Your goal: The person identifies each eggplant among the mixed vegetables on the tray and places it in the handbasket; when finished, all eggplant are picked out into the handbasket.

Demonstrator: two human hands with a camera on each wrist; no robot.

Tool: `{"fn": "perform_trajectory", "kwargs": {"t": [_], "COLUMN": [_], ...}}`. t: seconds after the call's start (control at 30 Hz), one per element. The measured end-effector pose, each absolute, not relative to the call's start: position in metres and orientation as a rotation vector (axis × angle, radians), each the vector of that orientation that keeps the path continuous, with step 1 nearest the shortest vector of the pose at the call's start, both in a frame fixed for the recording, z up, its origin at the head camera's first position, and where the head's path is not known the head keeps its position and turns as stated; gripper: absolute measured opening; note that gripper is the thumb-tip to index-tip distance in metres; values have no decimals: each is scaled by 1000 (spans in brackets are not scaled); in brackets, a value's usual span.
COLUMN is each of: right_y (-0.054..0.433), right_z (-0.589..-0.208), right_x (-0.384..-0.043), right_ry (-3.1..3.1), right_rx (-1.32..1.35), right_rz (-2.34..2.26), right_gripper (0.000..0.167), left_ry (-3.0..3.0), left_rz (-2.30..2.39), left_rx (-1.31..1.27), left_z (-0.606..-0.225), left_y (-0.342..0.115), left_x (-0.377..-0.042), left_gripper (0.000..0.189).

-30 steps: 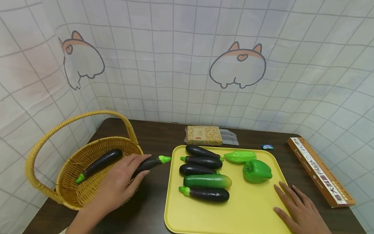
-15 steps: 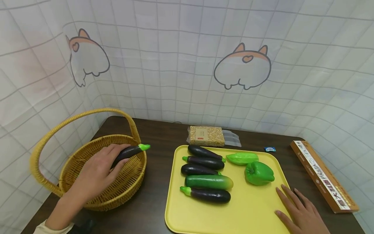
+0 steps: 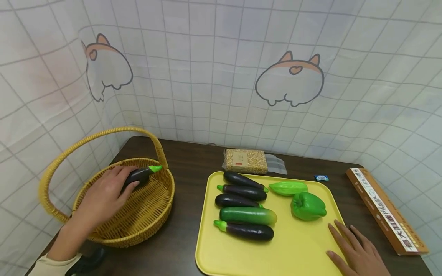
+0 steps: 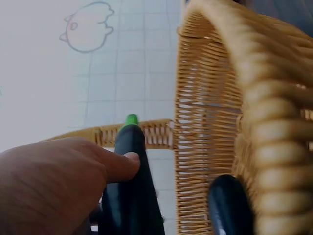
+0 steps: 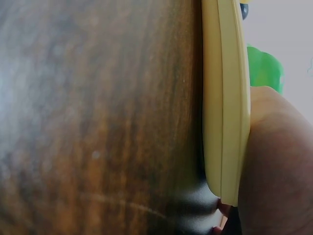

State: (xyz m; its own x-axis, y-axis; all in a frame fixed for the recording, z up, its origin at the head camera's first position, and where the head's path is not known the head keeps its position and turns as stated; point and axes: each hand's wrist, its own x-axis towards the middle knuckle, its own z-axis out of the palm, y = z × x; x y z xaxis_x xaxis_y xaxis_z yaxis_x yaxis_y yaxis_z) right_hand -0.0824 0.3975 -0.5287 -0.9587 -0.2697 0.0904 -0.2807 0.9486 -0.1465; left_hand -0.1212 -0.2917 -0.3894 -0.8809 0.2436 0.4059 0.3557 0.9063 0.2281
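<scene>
My left hand (image 3: 103, 195) grips a dark eggplant (image 3: 138, 176) with a green stem, over the inside of a wicker basket (image 3: 167, 203) at the left. In the left wrist view the thumb lies along the held eggplant (image 4: 129, 196), and another eggplant (image 4: 230, 205) lies in the basket; the head view hides that one behind the hand. My right hand (image 3: 359, 249) rests at the right edge of a yellow tray (image 3: 235, 257), fingers spread and nothing held. Nearest to it on the tray is a green bell pepper (image 3: 308, 206).
Several eggplants (image 3: 250, 231) and a zucchini (image 3: 248, 216) lie in a row on the tray, near a light green ridged vegetable (image 3: 288, 188). Behind stand a bag of grain (image 3: 246, 161) and a small blue packet (image 3: 321, 178). A pasta box (image 3: 386, 211) lies at the right.
My left hand has carried the eggplant leftward from beside the tray, across the basket's rim and over its inside. The right hand stays at the tray's edge. The head view has shifted slightly.
</scene>
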Motion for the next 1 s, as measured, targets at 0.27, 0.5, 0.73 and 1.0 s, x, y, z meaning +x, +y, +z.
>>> {"fn": "perform_trajectory", "kwargs": {"t": [0.27,0.5,0.73,1.0], "right_y": [398,397,400,399], "right_z": [-529,-529,-533,-531], "right_x": [-80,-80,-79,-79], "right_ry": [-3006,-3013,-2975,-2935], "right_rx": [441,427,451,467], "right_rz": [276,285,279,303], "right_gripper": [76,75,75,75], "left_ry": [-2763,-2763,-2901,-2891], "left_rz": [-425,-409,-422,-428], "left_rx": [-374,-340,-348,-373], "left_z": [-396,-390,-400,-397], "left_y": [-299,-302,-304,-306], "left_x": [-126,-138,-143,-153], "left_gripper": [40,43,42,39]}}
